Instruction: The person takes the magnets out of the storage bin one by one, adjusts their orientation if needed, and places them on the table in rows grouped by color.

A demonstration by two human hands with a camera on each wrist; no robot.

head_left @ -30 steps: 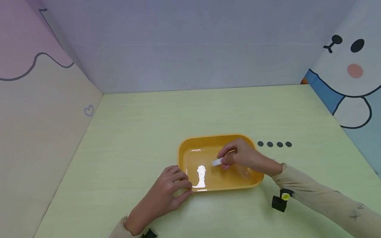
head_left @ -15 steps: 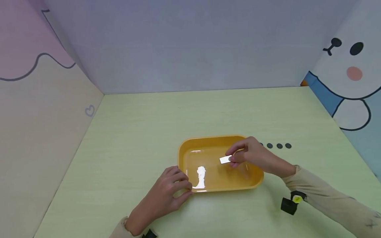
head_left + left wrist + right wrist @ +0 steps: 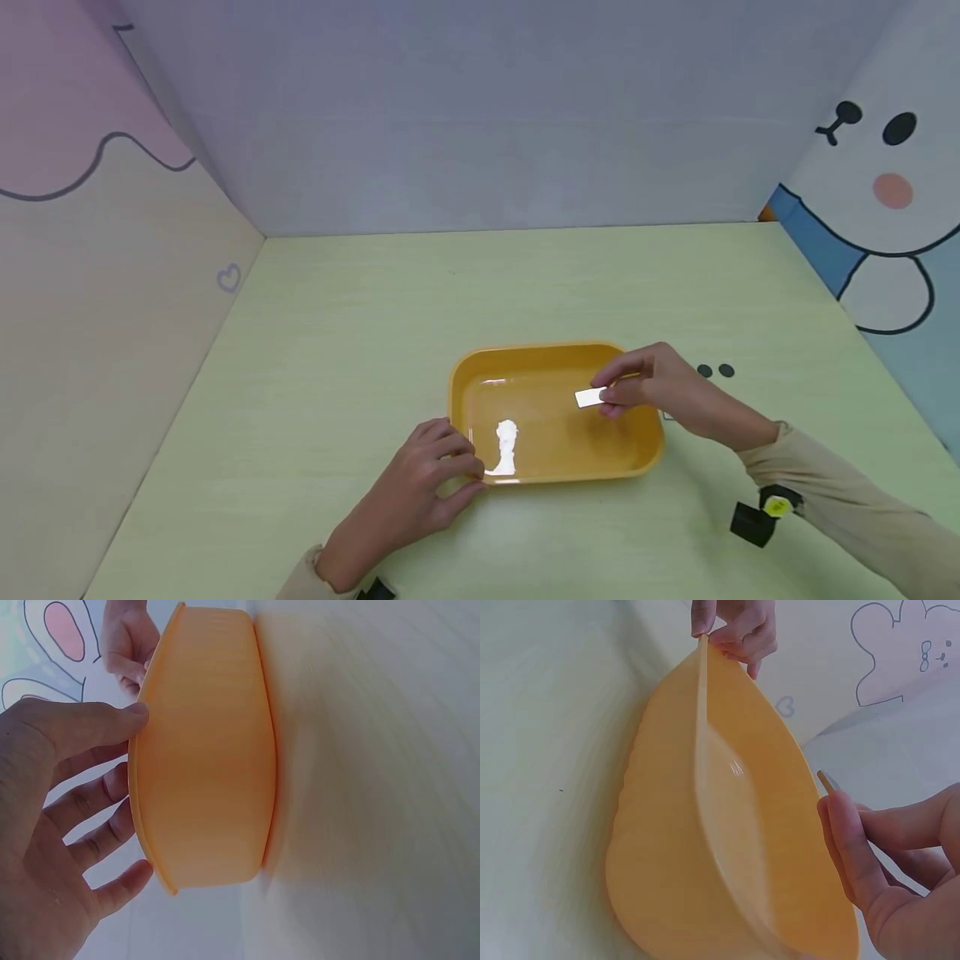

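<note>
A yellow-orange rectangular tray (image 3: 525, 454) with rounded corners and raised walls rests on the table. My left hand (image 3: 431, 475) holds its near left corner, the thumb and fingertips at the rim, as the left wrist view shows close up. Over the right part of the tray, my right hand (image 3: 663, 392) pinches a small flat white rectangular piece (image 3: 588, 397) between thumb and fingers. Seen edge-on in the right wrist view, this thin piece (image 3: 827, 781) sticks out past the fingertips, above the tray's rim. Its other end is hidden by the fingers.
Black round dots (image 3: 726, 371) lie on the pale green table (image 3: 360, 333) beyond my right wrist. A small pale outlined rectangle (image 3: 668, 416) shows partly beside the tray's right end. Walls with cartoon drawings (image 3: 892, 192) stand around the table.
My right hand has moved right across the tray with the white piece pinched in it, and now covers some of the black dots. The left hand and tray stay put.
</note>
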